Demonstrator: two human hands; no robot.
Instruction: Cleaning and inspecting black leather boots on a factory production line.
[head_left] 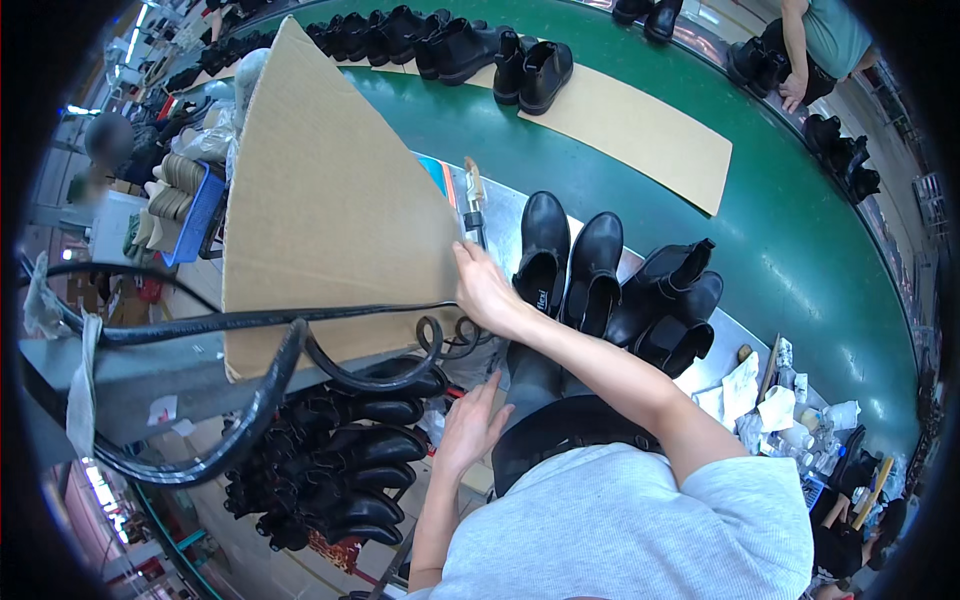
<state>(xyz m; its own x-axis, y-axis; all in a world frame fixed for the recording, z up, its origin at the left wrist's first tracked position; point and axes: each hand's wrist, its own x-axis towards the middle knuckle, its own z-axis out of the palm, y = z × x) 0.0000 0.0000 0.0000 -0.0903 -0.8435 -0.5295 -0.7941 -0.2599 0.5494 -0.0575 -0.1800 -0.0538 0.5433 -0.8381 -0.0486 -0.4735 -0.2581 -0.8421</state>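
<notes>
My right hand reaches across to the right edge of a large cardboard sheet. Its fingers are bent and closed, and what they hold is hidden. Just beyond the fingertips lies a slim metal-tipped hand tool. A black hose with coiled loops runs to beside this hand. My left hand hangs lower down, open and holding nothing visible, fingers extended. To the right of my right hand, a pair of black ankle boots stands on the metal worktop, with more boots lying tilted alongside.
Boots line cardboard on the green conveyor. Black shoes fill a rack at lower left. A blue basket holds insole-like pieces. Papers and bottles clutter the right. Another person's hand is at the far right.
</notes>
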